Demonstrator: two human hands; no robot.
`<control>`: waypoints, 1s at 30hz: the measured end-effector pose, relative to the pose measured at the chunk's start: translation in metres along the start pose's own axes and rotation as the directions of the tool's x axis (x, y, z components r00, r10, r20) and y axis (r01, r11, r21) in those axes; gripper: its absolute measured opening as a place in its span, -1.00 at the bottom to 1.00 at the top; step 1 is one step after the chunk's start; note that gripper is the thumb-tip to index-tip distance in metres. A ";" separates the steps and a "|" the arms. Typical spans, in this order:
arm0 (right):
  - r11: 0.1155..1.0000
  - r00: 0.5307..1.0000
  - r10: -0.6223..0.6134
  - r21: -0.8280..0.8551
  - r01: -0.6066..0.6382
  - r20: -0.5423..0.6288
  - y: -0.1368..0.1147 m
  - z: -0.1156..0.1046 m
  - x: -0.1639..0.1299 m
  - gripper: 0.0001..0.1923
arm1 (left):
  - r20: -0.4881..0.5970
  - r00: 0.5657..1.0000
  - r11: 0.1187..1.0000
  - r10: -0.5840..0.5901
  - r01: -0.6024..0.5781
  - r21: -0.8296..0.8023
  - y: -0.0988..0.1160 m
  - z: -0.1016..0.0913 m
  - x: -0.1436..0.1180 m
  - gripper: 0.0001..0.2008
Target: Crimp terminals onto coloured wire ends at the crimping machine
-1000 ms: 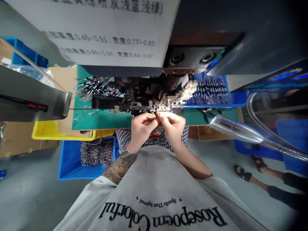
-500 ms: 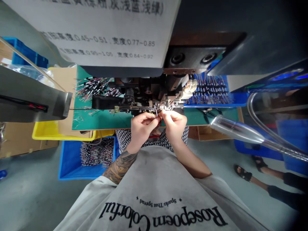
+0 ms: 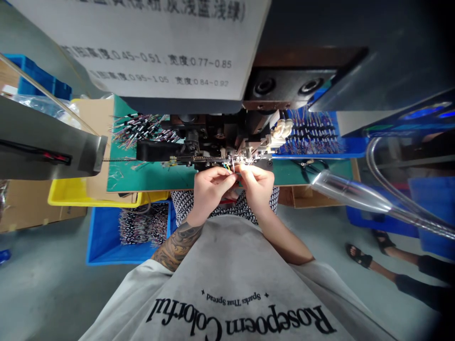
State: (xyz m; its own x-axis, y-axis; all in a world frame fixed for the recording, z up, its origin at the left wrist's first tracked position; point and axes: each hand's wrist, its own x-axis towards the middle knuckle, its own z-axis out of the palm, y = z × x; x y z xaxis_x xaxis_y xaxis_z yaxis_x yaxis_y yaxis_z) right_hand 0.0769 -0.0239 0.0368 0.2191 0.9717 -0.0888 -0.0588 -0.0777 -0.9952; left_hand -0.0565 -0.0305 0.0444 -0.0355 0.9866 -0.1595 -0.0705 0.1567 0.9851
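Observation:
My left hand [image 3: 209,189] and my right hand [image 3: 258,185] are pressed close together at the front of a crimping machine [image 3: 216,142]. Both pinch a small bundle of thin coloured wires [image 3: 229,166], whose ends point up at the machine's metal tooling [image 3: 249,154]. A strip of terminals [image 3: 192,159] feeds into the tooling from the left. The fingertips sit just below the tooling on the green bench top [image 3: 149,175].
Cut wire pieces lie on the bench at left [image 3: 138,127] and in a blue tray at right [image 3: 313,132]. A blue crate of wires [image 3: 142,227] and a yellow bin [image 3: 71,194] stand below left. A flexible lamp [image 3: 348,192] reaches in from the right. Another person's sandalled feet [image 3: 359,255] are at right.
My right hand rose a little towards the tooling and then settled slightly back. My left hand has hardly moved.

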 end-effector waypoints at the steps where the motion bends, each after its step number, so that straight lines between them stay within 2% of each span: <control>1: 1.000 1.000 -0.009 -0.006 0.010 0.016 -0.001 -0.001 0.000 -0.66 | 0.006 1.000 1.000 -0.008 0.008 -0.006 0.000 -0.001 0.000 -0.79; 5: 0.999 0.996 -0.039 -0.029 0.042 0.079 -0.007 -0.004 0.000 -0.67 | 0.033 0.999 0.999 -0.028 0.029 -0.034 0.002 -0.003 0.001 -0.81; 9: 0.996 0.997 -0.076 -0.052 0.076 0.010 -0.009 -0.002 0.000 -0.67 | 0.039 0.999 0.999 -0.023 0.025 -0.048 0.004 -0.002 0.000 -0.78; 14: 0.996 0.995 -0.079 -0.045 0.077 -0.058 -0.010 0.003 0.002 -0.53 | 0.039 0.999 0.999 0.001 0.001 -0.043 0.004 0.001 0.000 -0.77; 18: 0.996 0.992 -0.086 -0.037 0.083 -0.089 -0.011 0.005 0.003 -0.56 | 0.016 0.999 0.998 0.034 -0.033 -0.058 0.001 0.001 0.001 -0.79; 25: 0.995 0.994 -0.081 -0.062 0.077 -0.073 -0.016 0.006 0.003 -0.54 | 0.001 1.000 0.996 0.025 -0.025 -0.084 -0.004 0.000 0.003 -0.77; 30: 0.997 0.996 -0.043 -0.061 0.038 -0.082 -0.007 0.003 0.003 -0.61 | 0.018 0.999 0.994 -0.048 0.050 -0.097 -0.005 -0.001 0.002 -0.76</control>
State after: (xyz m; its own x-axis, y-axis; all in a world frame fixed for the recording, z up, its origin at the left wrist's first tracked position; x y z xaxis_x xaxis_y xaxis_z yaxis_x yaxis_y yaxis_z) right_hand 0.0752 -0.0202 0.0436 0.3007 0.9525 -0.0488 0.0094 -0.0541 -0.9985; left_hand -0.0575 -0.0289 0.0391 -0.0142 0.9785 -0.2055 -0.1684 0.2003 0.9652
